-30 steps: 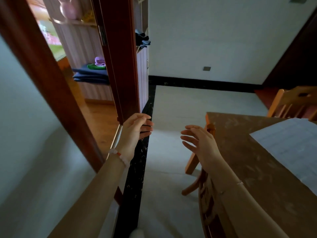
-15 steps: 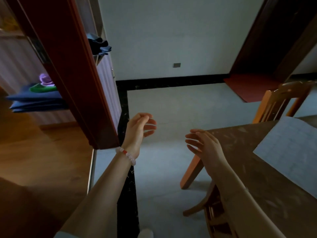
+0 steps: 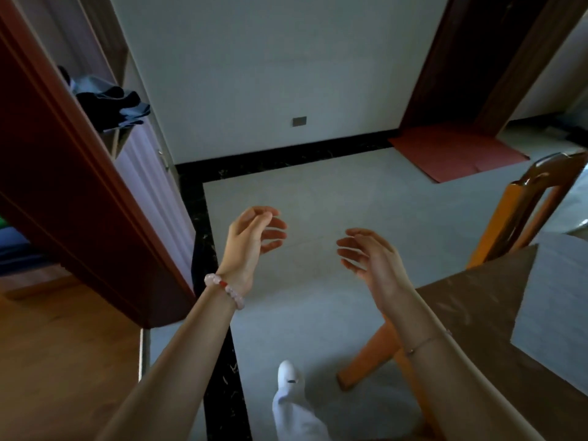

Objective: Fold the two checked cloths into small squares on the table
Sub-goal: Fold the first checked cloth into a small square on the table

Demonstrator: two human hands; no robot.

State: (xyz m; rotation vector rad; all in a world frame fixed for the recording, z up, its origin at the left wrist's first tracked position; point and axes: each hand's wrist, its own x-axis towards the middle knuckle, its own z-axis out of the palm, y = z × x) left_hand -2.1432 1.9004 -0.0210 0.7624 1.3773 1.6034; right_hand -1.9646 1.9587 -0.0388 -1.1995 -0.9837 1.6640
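- A white-socked foot (image 3: 288,378) stands on the pale grey floor (image 3: 318,192) at the bottom of the view, between the two forearms.
- A bead bracelet (image 3: 224,289) circles the left wrist, and a thin chain (image 3: 424,342) lies on the right forearm.
- The brown table (image 3: 471,307) fills the lower right corner, and the right forearm crosses above its near edge.
- One pale cloth (image 3: 560,297) lies flat on the table at the right edge of the view, well apart from both hands. Its checks are too faint to make out.
- An orange wooden leg (image 3: 366,358) slants down to the floor under the right forearm.
- The left hand (image 3: 251,240) is raised in the air over the floor with its fingers loosely curled, and it holds nothing.
- The right hand (image 3: 372,259) hangs beside it with the palm turned toward the left hand. Its fingers are spread and slightly bent, and they hold nothing.
- A dark red door (image 3: 79,202) stands on the left, with a wood floor (image 3: 63,361) beside it.
- A wooden chair back (image 3: 521,205) rises behind the far side of the table.
- A black border strip (image 3: 286,157) runs along the foot of the white wall.
- A red mat (image 3: 451,151) lies in the far doorway.
- Dark blue clothes (image 3: 111,103) sit on a shelf at upper left.
- A small grey plate (image 3: 299,121) sits low on the wall.
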